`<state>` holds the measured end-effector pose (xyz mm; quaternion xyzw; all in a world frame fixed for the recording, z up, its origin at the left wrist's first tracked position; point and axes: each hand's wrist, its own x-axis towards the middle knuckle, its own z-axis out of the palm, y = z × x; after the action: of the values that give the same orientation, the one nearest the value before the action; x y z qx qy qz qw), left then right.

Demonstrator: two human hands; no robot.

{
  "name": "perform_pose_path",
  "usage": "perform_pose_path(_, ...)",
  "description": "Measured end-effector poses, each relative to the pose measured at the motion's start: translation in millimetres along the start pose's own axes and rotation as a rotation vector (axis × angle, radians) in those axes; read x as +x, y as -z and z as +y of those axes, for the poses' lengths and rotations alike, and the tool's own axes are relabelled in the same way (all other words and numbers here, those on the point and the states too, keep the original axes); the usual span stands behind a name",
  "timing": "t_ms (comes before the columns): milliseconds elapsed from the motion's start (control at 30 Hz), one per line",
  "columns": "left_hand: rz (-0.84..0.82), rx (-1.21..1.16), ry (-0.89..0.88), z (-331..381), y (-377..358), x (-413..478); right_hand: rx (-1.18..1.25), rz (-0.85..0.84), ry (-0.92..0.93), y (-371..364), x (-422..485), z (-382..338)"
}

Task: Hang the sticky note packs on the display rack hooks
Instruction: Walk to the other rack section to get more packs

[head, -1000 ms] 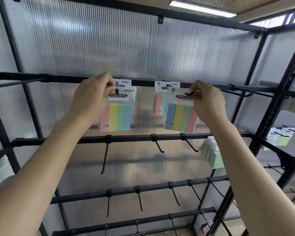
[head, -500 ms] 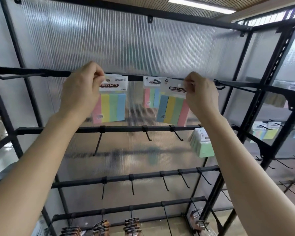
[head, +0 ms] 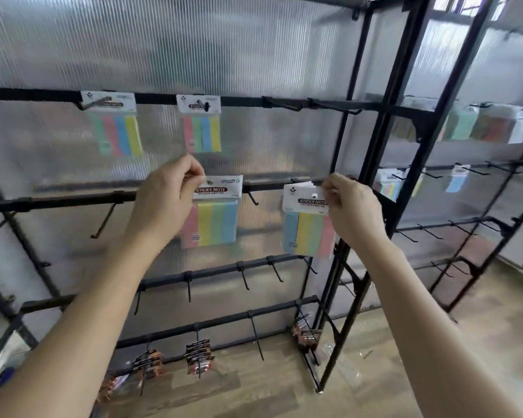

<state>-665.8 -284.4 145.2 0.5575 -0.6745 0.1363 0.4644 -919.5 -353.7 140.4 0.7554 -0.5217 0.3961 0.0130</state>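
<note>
Two sticky note packs (head: 115,128) (head: 202,128) with coloured strips hang from hooks on the rack's top bar (head: 27,93). My left hand (head: 163,203) pinches the white header of a third pack (head: 213,221), held in front of the second bar (head: 58,200). My right hand (head: 354,212) pinches the top right corner of a fourth pack (head: 307,233), slightly lower, its punched hole visible and off any hook. A short empty hook (head: 252,198) sticks out of the second bar between the two held packs.
A long empty hook (head: 104,220) hangs at the left of the second bar. Lower bars carry several empty hooks, and dark packets (head: 198,357) hang on the bottom bar. A neighbouring rack (head: 465,125) to the right holds more note packs. Below is wooden floor.
Both hands have come down from the top bar to the second bar, each holding a pack. Two packs stay hanging on the top hooks. The view has tilted down and right.
</note>
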Motion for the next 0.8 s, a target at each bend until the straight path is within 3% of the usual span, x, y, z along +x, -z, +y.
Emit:
perform_pose_path(433,-0.242,-0.214,-0.072,88.4,-133.7,-22.3,-0.051,0.018,-0.201,29.5,-66.2,128.5)
perform_pose_path(800,-0.427,-0.361,-0.169,132.9,-282.6,-3.1,-0.054,-0.043,-0.195,25.2,-45.0,246.5)
